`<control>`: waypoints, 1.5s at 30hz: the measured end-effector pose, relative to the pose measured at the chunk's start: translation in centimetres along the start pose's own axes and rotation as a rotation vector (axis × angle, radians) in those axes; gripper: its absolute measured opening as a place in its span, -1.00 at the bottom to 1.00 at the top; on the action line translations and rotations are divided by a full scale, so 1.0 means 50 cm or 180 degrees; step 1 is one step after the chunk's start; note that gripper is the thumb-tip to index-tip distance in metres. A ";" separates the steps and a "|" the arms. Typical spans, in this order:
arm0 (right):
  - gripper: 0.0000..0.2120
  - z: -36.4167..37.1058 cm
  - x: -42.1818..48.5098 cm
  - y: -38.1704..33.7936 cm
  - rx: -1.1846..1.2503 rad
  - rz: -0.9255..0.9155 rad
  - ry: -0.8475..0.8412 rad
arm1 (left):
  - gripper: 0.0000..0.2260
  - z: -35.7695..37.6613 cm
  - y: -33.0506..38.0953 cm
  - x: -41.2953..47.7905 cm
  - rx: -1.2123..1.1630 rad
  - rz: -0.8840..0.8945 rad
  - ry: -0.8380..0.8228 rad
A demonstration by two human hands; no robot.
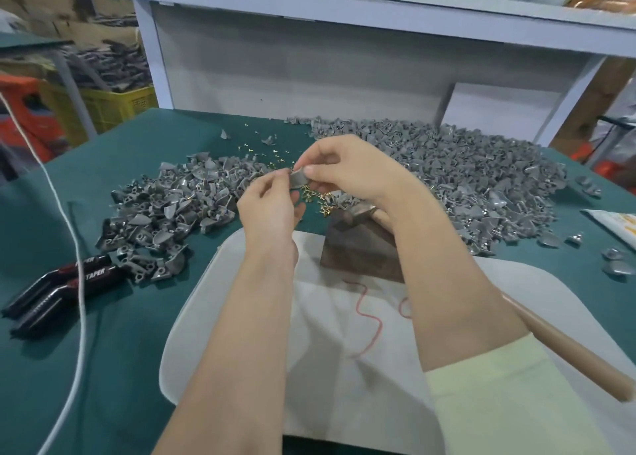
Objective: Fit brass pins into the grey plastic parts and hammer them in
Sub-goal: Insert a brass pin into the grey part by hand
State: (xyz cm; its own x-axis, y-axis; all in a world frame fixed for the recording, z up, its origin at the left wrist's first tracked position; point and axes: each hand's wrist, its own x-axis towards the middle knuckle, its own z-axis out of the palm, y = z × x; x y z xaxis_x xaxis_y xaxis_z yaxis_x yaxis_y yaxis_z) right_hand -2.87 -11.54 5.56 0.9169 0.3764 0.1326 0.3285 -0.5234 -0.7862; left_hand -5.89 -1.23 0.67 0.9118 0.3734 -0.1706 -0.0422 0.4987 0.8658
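You are mid-fit over the table [137, 317]: your left hand [272, 210] has its grip pinched on what seems a brass pin [288, 171], held at the grey plastic part [298, 179] that your right hand [347, 168] pinches, not yet hammered, and a large heap of parts [464, 179] waits.

- A green-covered worktop [144, 334] is filling the foreground.
- A pale grey shelf unit [309, 69] is standing along its far edge.
- A yellow crate [117, 106] is sitting behind on the left, near cardboard boxes [38, 3].
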 end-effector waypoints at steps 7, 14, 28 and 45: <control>-0.83 0.024 0.019 0.015 -0.0024 0.0087 0.0122 | -0.93 -0.005 0.004 0.004 -0.0864 -0.0311 0.0008; -0.68 0.122 0.066 0.027 -0.2634 0.0828 -0.0118 | -0.78 -0.010 0.007 0.008 -0.1132 0.0200 0.0474; -0.81 0.141 0.091 0.031 -0.2504 0.0700 -0.0185 | -0.87 0.000 0.014 -0.010 -0.0893 0.0530 0.0298; -0.91 -0.069 -0.197 0.087 0.0208 0.0740 0.1379 | -0.93 0.048 -0.075 -0.082 0.4004 0.1912 -0.1224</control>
State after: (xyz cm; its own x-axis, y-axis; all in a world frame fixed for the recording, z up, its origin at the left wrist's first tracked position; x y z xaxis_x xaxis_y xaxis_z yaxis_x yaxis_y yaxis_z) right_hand -9.68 -20.17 2.92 0.9787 -0.1044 0.1769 0.1018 -0.5017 -0.8591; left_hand -8.46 -6.51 -0.74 0.9458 -0.0555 0.3201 -0.2553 -0.7362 0.6268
